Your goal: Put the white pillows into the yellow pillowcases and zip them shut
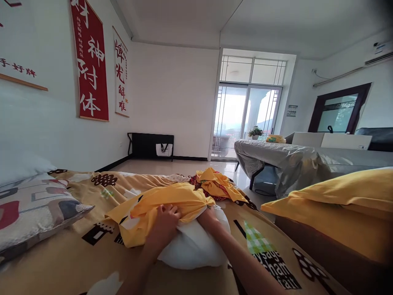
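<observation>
A white pillow (196,248) lies on the bed in front of me, its far part inside a yellow pillowcase (175,194). My left hand (167,221) has its fingers curled round the left side of the case's opening, against the pillow. On the other side, my right hand (208,217) reaches under the case's edge along the pillow; its fingers are hidden by the cloth. The closed end of the case spreads flat to the left, with part of a printed face on it. Just beyond lies a crumpled yellow cloth (216,184) with red patterned parts.
The bed has a brown patterned sheet (123,270). A patterned cushion (37,209) rests at the left, and a yellow pillow (344,200) at the right. Past the bed stand a plastic-covered table (276,149) and a black folded panel (147,145) by the wall.
</observation>
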A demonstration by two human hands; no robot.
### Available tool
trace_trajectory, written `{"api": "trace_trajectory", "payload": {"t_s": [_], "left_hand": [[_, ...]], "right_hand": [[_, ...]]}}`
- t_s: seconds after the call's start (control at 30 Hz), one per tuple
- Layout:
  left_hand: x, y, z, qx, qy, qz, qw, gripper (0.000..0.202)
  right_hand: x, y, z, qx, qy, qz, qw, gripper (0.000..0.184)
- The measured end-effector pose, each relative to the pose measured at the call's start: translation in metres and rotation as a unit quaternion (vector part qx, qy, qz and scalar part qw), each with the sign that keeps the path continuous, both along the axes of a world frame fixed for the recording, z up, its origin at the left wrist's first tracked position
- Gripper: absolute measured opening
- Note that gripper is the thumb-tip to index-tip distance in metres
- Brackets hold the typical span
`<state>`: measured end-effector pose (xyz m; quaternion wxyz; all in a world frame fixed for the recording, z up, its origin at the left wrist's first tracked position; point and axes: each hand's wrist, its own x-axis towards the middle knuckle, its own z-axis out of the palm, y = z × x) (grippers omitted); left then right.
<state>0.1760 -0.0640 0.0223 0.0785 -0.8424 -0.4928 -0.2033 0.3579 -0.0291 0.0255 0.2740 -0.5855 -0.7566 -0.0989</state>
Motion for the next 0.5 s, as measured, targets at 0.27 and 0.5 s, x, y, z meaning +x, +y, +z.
{"api": "trace_trajectory", "payload": {"t_s": [0.27,0.5], "left_hand": [[0.011,0.004,-0.008,0.057,-0.189,0.111,0.974,0.025],[-0.005,-0.004,0.014,-0.01,-0.219,0.087,0.972,0.034]], "right_hand": [[-0.002,-0.086,-0.021,0.233,-0.099,0.055,0.966,0.039],[-0.044,-0.083,-0.055,0.21,-0.17,0.104,0.957,0.049]]}}
